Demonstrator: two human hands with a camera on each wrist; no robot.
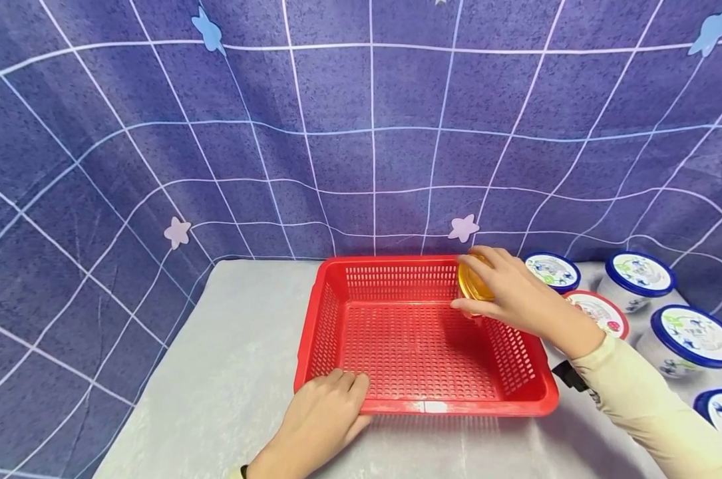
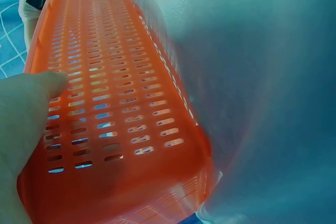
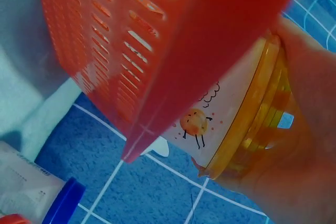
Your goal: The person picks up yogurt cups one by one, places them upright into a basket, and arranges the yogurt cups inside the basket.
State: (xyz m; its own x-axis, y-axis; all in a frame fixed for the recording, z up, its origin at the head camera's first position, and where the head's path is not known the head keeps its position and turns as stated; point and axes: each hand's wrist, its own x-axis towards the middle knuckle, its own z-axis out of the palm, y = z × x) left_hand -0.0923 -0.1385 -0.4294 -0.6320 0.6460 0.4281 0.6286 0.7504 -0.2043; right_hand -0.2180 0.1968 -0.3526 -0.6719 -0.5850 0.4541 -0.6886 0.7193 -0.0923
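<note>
A red plastic basket [image 1: 420, 407] with slotted walls sits on the pale tabletop. At its near left corner my left hand [image 1: 321, 416] grips the rim, the thumb outside against the front wall in the left wrist view. Over the far right corner, my right hand [image 1: 504, 289] holds a jar with a yellow lid [image 1: 473, 278] by that lid. In the right wrist view the jar's pale side [image 3: 210, 124] carries a small orange cartoon figure, and the basket's wall hides part of it. Whether the jar touches the basket floor, I cannot tell.
Right of the basket stand several white tubs with blue lids, such as one tub [image 1: 696, 336], and a tub with a red lid [image 1: 597, 313] under my right forearm. A purple gridded curtain [image 1: 396, 153] hangs behind and left of the table [image 1: 217, 372].
</note>
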